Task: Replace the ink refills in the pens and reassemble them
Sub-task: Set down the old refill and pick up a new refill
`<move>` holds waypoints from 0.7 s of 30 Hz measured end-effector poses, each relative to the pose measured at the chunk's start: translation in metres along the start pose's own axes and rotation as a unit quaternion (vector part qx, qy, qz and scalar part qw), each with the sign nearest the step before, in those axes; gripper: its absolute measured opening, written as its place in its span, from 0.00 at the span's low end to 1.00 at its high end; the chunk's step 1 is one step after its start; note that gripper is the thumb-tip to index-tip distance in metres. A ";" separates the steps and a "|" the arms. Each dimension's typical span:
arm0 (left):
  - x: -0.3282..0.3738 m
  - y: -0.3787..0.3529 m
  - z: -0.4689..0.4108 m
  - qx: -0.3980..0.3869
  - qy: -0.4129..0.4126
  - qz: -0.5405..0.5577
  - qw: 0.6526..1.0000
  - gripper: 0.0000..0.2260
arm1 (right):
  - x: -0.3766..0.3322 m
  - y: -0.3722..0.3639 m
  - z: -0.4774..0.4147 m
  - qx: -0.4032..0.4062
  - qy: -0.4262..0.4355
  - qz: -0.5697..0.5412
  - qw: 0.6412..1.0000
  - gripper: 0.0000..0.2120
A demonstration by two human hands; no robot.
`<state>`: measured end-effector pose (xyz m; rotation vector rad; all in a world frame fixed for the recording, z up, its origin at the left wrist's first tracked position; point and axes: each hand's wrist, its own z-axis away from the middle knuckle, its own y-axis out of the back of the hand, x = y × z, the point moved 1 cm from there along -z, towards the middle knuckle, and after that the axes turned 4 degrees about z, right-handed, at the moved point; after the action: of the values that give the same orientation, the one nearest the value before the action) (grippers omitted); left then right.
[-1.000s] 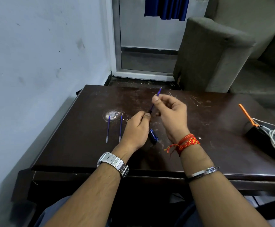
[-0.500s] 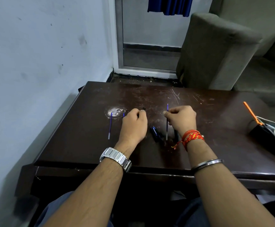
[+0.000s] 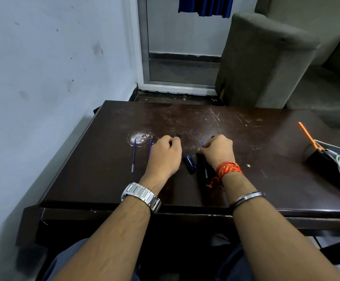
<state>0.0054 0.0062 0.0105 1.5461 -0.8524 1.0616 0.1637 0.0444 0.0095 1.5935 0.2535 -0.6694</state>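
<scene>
My left hand [image 3: 165, 155] rests on the dark table [image 3: 266, 179], fingers curled around a black pen part [image 3: 178, 135] whose end pokes out past the fingers. My right hand [image 3: 218, 151] is curled with thumb and fingers on a thin blue refill [image 3: 205, 169], which lies flat and runs back under the wrist. A small dark tip [image 3: 212, 136] shows above its knuckles. Between the hands lie a short blue pen piece [image 3: 189, 162] and a black barrel [image 3: 199, 165]. Two more blue refills [image 3: 133, 155] [image 3: 150, 147] lie left of my left hand.
A black box [image 3: 327, 165] with white cables and an orange stick [image 3: 307, 134] sits at the table's right edge. A white scuffed patch [image 3: 139, 136] marks the table near the refills. A grey wall runs along the left; a grey armchair [image 3: 266, 63] stands behind the table.
Both hands came down from mid-air to the table. The right hand drew the blue refill out of the pen part and laid it flat; the left hand keeps the black part.
</scene>
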 end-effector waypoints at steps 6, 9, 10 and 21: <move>0.001 -0.002 0.001 -0.013 0.007 -0.014 1.000 0.15 | -0.001 -0.004 0.001 0.001 -0.004 0.009 1.000 0.12; 0.001 -0.004 0.001 -0.019 0.009 -0.005 1.000 0.14 | -0.001 -0.004 0.002 -0.002 -0.004 0.016 1.000 0.12; 0.001 -0.005 0.000 -0.022 0.009 -0.005 1.000 0.13 | -0.001 -0.004 0.003 -0.001 -0.005 0.015 1.000 0.12; 0.000 -0.004 0.001 0.005 -0.035 0.002 0.999 0.04 | 0.010 0.013 0.007 0.033 -0.036 0.009 0.999 0.07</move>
<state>0.0090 0.0063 0.0096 1.5980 -0.8994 1.0201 0.1769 0.0339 0.0152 1.6301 0.1655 -0.7268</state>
